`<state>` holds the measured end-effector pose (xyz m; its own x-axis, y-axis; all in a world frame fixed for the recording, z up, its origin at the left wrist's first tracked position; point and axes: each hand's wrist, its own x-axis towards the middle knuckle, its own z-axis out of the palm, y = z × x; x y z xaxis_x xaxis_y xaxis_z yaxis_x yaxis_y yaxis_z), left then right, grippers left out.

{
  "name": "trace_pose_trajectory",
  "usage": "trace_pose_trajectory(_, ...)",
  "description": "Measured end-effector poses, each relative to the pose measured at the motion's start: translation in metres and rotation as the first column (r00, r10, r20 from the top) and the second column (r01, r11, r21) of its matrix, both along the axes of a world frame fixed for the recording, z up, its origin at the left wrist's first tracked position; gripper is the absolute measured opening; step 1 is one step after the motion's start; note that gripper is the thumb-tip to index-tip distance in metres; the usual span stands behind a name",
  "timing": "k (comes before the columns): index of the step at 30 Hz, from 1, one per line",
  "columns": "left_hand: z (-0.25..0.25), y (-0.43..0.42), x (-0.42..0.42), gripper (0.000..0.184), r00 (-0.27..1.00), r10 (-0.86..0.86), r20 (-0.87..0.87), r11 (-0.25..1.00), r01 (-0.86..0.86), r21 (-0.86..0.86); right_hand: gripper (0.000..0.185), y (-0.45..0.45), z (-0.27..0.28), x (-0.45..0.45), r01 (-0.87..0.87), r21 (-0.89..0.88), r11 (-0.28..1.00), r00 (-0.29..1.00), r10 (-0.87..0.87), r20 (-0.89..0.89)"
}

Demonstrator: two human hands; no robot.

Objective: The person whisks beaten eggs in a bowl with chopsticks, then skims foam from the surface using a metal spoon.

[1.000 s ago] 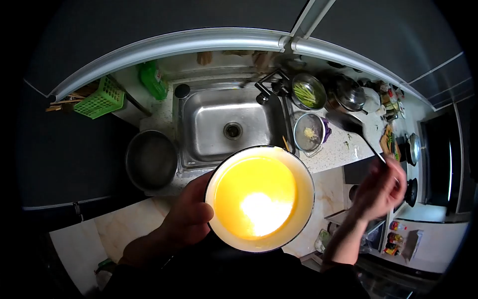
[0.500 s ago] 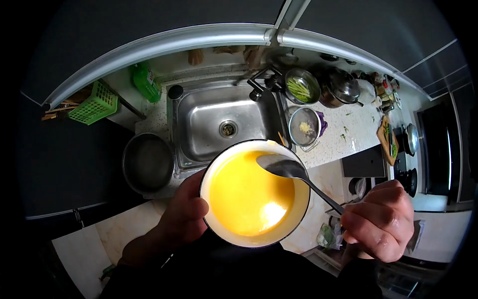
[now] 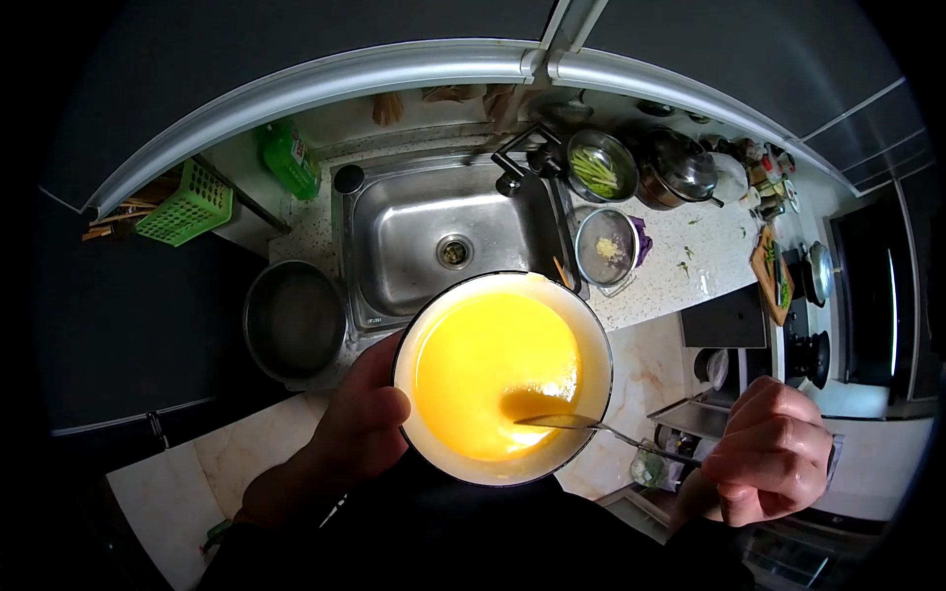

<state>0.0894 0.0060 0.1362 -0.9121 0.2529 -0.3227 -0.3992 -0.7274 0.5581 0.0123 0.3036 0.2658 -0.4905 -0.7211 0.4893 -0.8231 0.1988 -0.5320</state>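
A white bowl with a dark rim (image 3: 602, 394) is held up in front of me, near the sink's front edge. Smooth yellow liquid (image 3: 483, 364) fills much of it. My left hand (image 3: 370, 414) grips the bowl's left side, with the thumb on the outer wall and the other fingers hidden beneath. My right hand (image 3: 774, 453) is closed round the handle end of a metal spoon (image 3: 601, 427). The spoon's tip reaches over the bowl's lower right rim, at the surface of the liquid, and casts a shadow there.
Behind the bowl lies a steel sink (image 3: 414, 227) with a black faucet (image 3: 512, 172). To its right stand a bowl of green stalks (image 3: 598, 172), a lidded pot (image 3: 675, 172) and a dish of minced pieces (image 3: 605, 248). A round basin (image 3: 294, 320) sits left; a cutting board (image 3: 771, 276) far right.
The spoon has moved from the bowl's upper right down to its lower right and turned edge-on. My right hand has lowered slightly; my left hand and the bowl stay nearly in place.
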Motion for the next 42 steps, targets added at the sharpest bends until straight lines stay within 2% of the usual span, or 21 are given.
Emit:
trace_pose_trajectory(4,0.001,0.001,-0.001,0.093,1.0,0.0,0.011,1.0,0.0,0.005,0.016,0.0,-0.009,0.001,0.035,-0.074,0.997,0.998,-0.031,0.06)
trace_pose_trajectory(6,0.0,0.002,-0.001,0.094,1.0,0.0,0.004,1.0,0.0,-0.001,0.016,-0.002,-0.014,0.001,0.005,-0.141,0.99,0.993,0.011,0.116)
trace_pose_trajectory(10,-0.002,0.003,-0.001,0.094,1.0,-0.003,0.005,1.0,0.003,-0.004,0.014,-0.004,-0.021,0.001,-0.014,-0.174,0.985,0.99,0.038,0.133)
trace_pose_trajectory(12,-0.003,0.003,-0.002,0.094,1.0,-0.013,-0.006,1.0,0.013,0.003,0.012,-0.002,-0.025,0.0,-0.083,-0.177,0.981,0.982,0.111,0.155)
trace_pose_trajectory(16,-0.002,0.004,-0.002,0.093,1.0,-0.006,-0.012,1.0,0.006,0.012,0.012,-0.008,-0.036,0.003,-0.076,-0.237,0.968,0.982,0.114,0.15)
trace_pose_trajectory(18,-0.002,0.004,-0.003,0.093,1.0,-0.009,-0.009,1.0,0.009,0.009,0.01,-0.011,-0.043,0.004,-0.027,-0.378,0.925,0.972,0.112,0.206)
trace_pose_trajectory(20,-0.002,0.004,-0.003,0.092,1.0,-0.006,-0.005,1.0,0.006,0.007,0.01,-0.011,-0.048,0.007,-0.003,-0.356,0.935,0.971,0.088,0.222)
trace_pose_trajectory(22,-0.003,0.004,-0.003,0.091,1.0,-0.001,0.0,1.0,0.001,0.005,0.008,-0.014,-0.056,0.012,0.13,-0.446,0.886,0.938,0.036,0.344)
trace_pose_trajectory(24,-0.004,0.004,-0.004,0.089,1.0,-0.004,0.025,1.0,0.004,0.004,0.008,-0.017,-0.059,0.014,0.168,-0.45,0.877,0.916,0.03,0.4)
trace_pose_trajectory(26,-0.005,0.004,-0.004,0.088,1.0,0.009,0.024,1.0,-0.009,0.005,0.012,-0.018,-0.063,0.015,0.301,-0.439,0.847,0.817,0.008,0.576)
trace_pose_trajectory(27,-0.006,0.004,-0.004,0.088,1.0,0.022,0.022,1.0,-0.022,0.006,0.018,-0.024,-0.067,0.021,0.419,-0.446,0.791,0.738,-0.01,0.675)
trace_pose_trajectory(30,-0.014,0.0,-0.003,0.088,1.0,0.015,0.021,1.0,-0.015,-0.02,0.017,-0.024,-0.085,0.015,0.585,-0.497,0.641,0.598,0.073,0.798)
trace_pose_trajectory(32,-0.016,0.001,-0.002,0.089,0.999,0.034,0.032,0.999,-0.034,-0.013,0.021,-0.025,-0.089,-0.005,0.524,-0.625,0.579,0.674,0.167,0.72)
trace_pose_trajectory(35,-0.016,0.001,-0.004,0.089,1.0,0.026,0.012,0.999,-0.026,0.03,0.027,-0.019,-0.091,-0.035,0.572,-0.713,0.407,0.703,0.205,0.681)
trace_pose_trajectory(36,-0.016,0.0,-0.003,0.089,1.0,0.021,0.011,0.999,-0.021,0.029,0.028,-0.012,-0.104,-0.049,0.558,-0.746,0.363,0.725,0.224,0.651)
trace_pose_trajectory(37,-0.018,0.0,-0.002,0.089,0.999,0.036,0.018,0.999,-0.036,0.02,0.03,0.0,-0.127,-0.066,0.538,-0.744,0.396,0.732,0.218,0.646)
trace_pose_trajectory(38,-0.02,0.0,-0.001,0.088,0.999,0.045,0.022,0.999,-0.045,0.013,0.025,0.012,-0.157,-0.084,0.525,-0.741,0.419,0.7,0.282,0.656)
trace_pose_trajectory(39,-0.023,0.001,0.0,0.087,0.998,0.065,0.019,0.998,-0.065,0.025,0.025,0.018,-0.198,-0.094,0.649,-0.682,0.337,0.582,0.357,0.731)
trace_pose_trajectory(40,-0.026,0.0,0.003,0.086,0.997,0.081,0.014,0.996,-0.082,0.036,0.019,0.014,-0.252,-0.115,0.617,-0.623,0.481,0.568,0.276,0.775)
trace_pose_trajectory(41,-0.033,-0.004,0.005,0.081,0.997,0.071,-0.026,0.994,-0.069,0.086,0.007,-0.01,-0.284,-0.112,0.705,-0.026,0.708,0.57,-0.545,0.615)
trace_pose_trajectory(42,-0.044,-0.006,0.009,0.076,0.993,0.091,-0.076,0.982,-0.077,0.172,0.005,-0.023,-0.32,-0.121,0.529,0.087,0.844,0.836,-0.502,-0.22)
